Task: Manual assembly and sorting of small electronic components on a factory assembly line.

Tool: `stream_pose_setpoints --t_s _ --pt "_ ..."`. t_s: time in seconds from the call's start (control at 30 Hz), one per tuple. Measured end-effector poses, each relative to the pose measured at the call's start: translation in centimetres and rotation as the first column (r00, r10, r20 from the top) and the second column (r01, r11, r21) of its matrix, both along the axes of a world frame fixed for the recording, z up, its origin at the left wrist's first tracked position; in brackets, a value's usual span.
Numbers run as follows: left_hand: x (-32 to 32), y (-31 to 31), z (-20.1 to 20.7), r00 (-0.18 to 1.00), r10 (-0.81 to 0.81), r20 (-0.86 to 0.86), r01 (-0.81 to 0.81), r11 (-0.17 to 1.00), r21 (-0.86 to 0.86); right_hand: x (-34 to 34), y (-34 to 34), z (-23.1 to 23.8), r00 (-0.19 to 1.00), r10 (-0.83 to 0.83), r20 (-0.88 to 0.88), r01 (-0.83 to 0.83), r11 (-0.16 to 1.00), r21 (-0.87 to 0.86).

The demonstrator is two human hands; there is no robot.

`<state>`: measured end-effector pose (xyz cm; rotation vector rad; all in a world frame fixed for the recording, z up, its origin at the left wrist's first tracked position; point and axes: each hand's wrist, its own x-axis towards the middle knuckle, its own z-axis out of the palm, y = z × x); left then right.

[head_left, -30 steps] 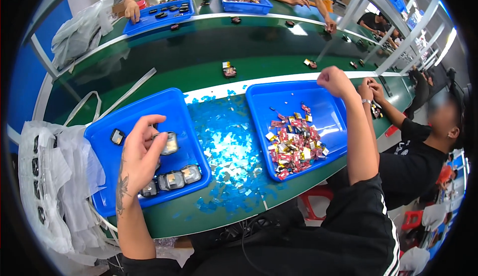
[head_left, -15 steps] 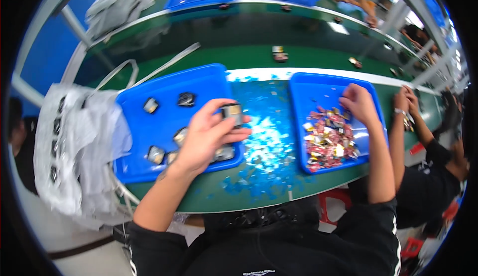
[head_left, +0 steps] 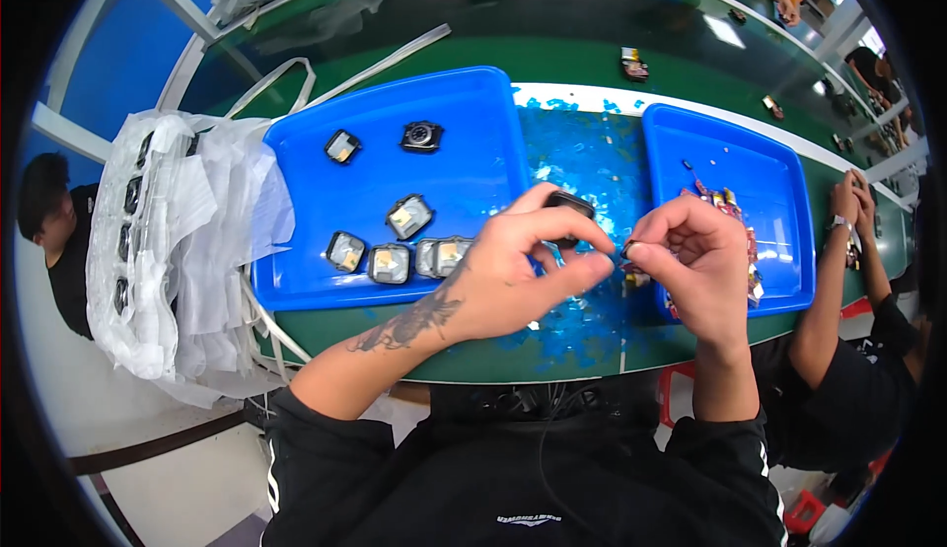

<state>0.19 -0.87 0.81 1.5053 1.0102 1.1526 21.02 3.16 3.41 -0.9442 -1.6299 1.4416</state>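
Observation:
My left hand (head_left: pixel 513 266) grips a dark watch case (head_left: pixel 570 204) between thumb and fingers, above the table between two blue trays. Facing it, my right hand (head_left: pixel 702 256) pinches a small dark part (head_left: pixel 627 248), too small to name, close to the left fingertips. Several watch cases with pale, metallic insides, such as one case (head_left: pixel 409 216), lie in the left blue tray (head_left: pixel 473 187), along with a black round-faced case (head_left: pixel 421 136). In the right blue tray (head_left: pixel 779 187), a pile of small reddish and gold parts (head_left: pixel 728 204) is partly hidden behind my right hand.
Blue film scraps (head_left: pixel 562 147) litter the green table between the trays. White plastic packaging (head_left: pixel 138 241) hangs at the left. Beyond runs a green conveyor (head_left: pixel 473 49) carrying small parts (head_left: pixel 633 64). Another person's hands (head_left: pixel 853 207) work at the right; a person (head_left: pixel 59 231) is at far left.
My right hand has left the parts pile and come leftward to my left hand. The left hand, with the watch case, has moved right from over its tray. The whole view has shifted.

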Motion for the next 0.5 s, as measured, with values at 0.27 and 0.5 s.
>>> stream_pose_setpoints --t_s 0.27,0.5 --pt "-0.5 -0.2 0.1 0.980 0.102 -0.171 -0.089 0.993 0.083 -2.1 -0.1 -1.0 0.995 0.044 -0.087 -0.052 0.995 -0.085" --pt "-0.7 -0.1 0.0 0.996 0.069 -0.051 -0.076 0.985 -0.153 -2.8 -0.7 -0.9 0.955 -0.138 0.264 -0.073 0.751 0.656"
